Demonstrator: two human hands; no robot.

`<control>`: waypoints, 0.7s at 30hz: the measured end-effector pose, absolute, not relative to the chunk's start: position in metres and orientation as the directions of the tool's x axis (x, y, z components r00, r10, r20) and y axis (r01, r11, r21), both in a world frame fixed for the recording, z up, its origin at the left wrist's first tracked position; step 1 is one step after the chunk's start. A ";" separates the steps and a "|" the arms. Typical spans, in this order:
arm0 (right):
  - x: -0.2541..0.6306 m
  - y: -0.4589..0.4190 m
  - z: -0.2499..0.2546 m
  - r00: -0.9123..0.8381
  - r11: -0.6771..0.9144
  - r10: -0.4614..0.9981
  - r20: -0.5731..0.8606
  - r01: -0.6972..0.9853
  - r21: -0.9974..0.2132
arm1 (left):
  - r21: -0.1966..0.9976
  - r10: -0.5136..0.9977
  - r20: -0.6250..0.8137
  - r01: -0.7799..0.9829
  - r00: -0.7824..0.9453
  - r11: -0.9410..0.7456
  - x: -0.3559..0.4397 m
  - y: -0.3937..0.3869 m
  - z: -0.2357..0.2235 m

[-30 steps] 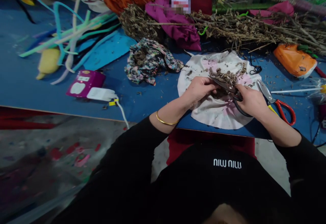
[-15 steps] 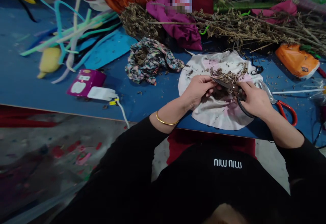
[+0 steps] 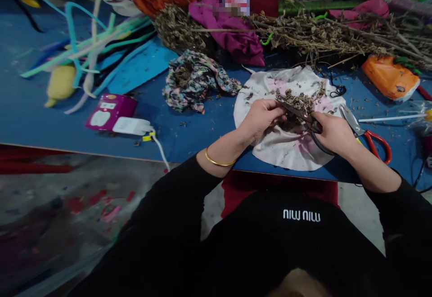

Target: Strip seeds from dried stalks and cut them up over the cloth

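Note:
My right hand (image 3: pixel 332 130) is closed around the black handles of a pair of dark scissors (image 3: pixel 293 109), whose blades point left toward my other hand. With its fingertips pinched together, my left hand (image 3: pixel 261 118) is at the blade tips; what it holds looks like a bit of dried plant, mostly hidden by the fingers. Beneath both hands a round white cloth (image 3: pixel 283 155) with pink patches lies spread on the blue table. Crumbled dried plant pieces (image 3: pixel 300 99) are heaped on its middle.
Red-handled scissors (image 3: pixel 378 146) lie right of the cloth. Dried branches (image 3: pixel 303 33) stretch along the back. A floral cloth bundle (image 3: pixel 197 83), a purple box with a cable (image 3: pixel 113 112) and fuzzy craft stems (image 3: pixel 91 49) are on the left. An orange packet (image 3: pixel 389 77) sits at right.
The scissors' blades have shifted slightly and sit at a somewhat steeper slant near my left fingertips. The whole view has moved a little, so the table things appear slightly further left.

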State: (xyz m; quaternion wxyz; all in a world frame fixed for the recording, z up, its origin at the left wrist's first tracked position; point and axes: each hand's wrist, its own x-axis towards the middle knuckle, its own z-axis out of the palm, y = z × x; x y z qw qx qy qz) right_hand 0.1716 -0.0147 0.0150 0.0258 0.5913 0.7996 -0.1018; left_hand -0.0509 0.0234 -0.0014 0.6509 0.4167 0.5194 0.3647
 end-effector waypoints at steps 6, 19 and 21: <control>0.171 -0.015 0.015 -0.298 0.287 0.946 -0.130 0.953 -0.098 | 0.936 0.916 -0.333 -0.039 0.222 0.349 -0.047 0.024 -0.008; 0.169 -0.014 0.015 -0.271 0.250 0.949 -0.163 0.958 -0.137 | 0.912 0.893 -0.398 -0.016 0.210 0.410 -0.049 0.024 -0.002; 0.174 -0.012 0.013 -0.251 0.233 0.963 -0.098 0.959 -0.161 | 0.896 0.886 -0.418 -0.072 0.202 0.439 -0.049 0.026 0.000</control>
